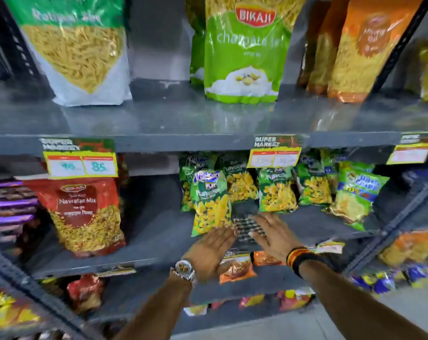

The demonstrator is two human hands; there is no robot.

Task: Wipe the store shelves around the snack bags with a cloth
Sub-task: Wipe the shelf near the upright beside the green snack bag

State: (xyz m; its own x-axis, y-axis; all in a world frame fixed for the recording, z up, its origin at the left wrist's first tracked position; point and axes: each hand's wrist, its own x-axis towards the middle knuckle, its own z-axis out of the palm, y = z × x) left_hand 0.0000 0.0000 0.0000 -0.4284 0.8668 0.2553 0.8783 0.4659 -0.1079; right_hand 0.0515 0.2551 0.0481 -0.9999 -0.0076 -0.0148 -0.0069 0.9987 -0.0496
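Cloth, a dark checked rag [247, 229], lies flat on the grey metal middle shelf [159, 231], in the gap between two green-and-yellow snack packets. The right hand [273, 233] presses on it from the right with fingers spread and flat, palm down, so it pins the cloth and does not pinch it. The left hand [211, 251] is open too, fingers straight, its tips at the cloth's left edge and touching the base of the leaning green snack packet [209, 204]; it closes on nothing that can be seen.

The main risk, as I judge it, is that leaning packet: it stands tilted right at the cloth's edge, and a sideways stroke to the left could tip it forward off the shelf lip. The green packet [276, 190] just behind the right hand's fingers stands close enough that a push deeper could knock it into its neighbours. An unpinched cloth may also bunch or slide out from under the palm. The red Navratan Mix bag [85, 212] stands well apart to the left, clear of the stroke.
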